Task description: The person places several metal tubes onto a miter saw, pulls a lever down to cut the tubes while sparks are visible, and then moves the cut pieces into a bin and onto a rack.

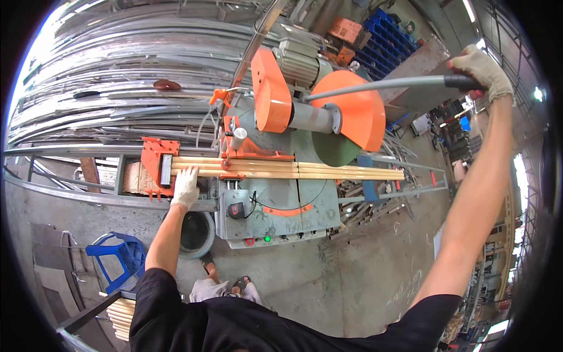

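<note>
A bundle of several pale gold tubes lies across the grey saw table, its left end by an orange stop bracket. My left hand, in a pale work glove, is on the tubes near that bracket, fingers over them. An orange clamp sits over the bundle. A thin dark line crosses the tubes above the table slot. My right hand, also gloved, is wrapped round the black grip of the long grey lever. This lever joins the cut-off saw's orange guard. Below the guard shows a greenish disc blade, close behind the tubes.
Long metal profiles are stacked at the far left. A bucket and a blue stool stand on the floor at left. Control buttons line the table's front. More gold tubes lie at lower left.
</note>
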The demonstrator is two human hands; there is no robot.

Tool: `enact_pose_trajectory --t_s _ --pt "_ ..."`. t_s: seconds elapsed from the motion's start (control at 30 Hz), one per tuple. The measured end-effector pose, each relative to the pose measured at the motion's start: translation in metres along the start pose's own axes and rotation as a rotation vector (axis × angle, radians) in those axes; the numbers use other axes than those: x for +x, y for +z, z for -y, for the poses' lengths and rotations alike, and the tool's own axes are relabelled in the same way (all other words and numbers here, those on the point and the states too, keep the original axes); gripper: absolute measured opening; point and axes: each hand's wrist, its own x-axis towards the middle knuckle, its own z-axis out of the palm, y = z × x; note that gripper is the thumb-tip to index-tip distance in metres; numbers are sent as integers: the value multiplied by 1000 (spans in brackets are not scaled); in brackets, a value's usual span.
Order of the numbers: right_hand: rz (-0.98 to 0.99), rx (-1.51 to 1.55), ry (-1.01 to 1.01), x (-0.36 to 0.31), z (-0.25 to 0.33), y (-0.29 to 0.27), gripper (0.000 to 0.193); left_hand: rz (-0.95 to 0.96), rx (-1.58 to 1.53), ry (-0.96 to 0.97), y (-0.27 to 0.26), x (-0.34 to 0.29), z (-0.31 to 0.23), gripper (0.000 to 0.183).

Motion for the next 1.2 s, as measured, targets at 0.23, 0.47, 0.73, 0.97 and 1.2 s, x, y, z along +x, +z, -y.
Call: enact_pose_trajectory --t_s 0.23,0.47,0.73,0.97,1.2 --pt "-222 -463 -187 23 9 -19 50 332 243 -21 54 101 14 78" --pt "413 450 -156 -173 25 347 40 440 275 63 45 114 63 100" --pt "729 -94 460 -384 -150 785 45 444 264 157 58 129 40 91" --pt "768 -58 615 -396 -149 809 50 468 283 147 56 128 33 90" --pt "790 31 621 -387 -141 726 55 192 217 180 65 106 34 56"
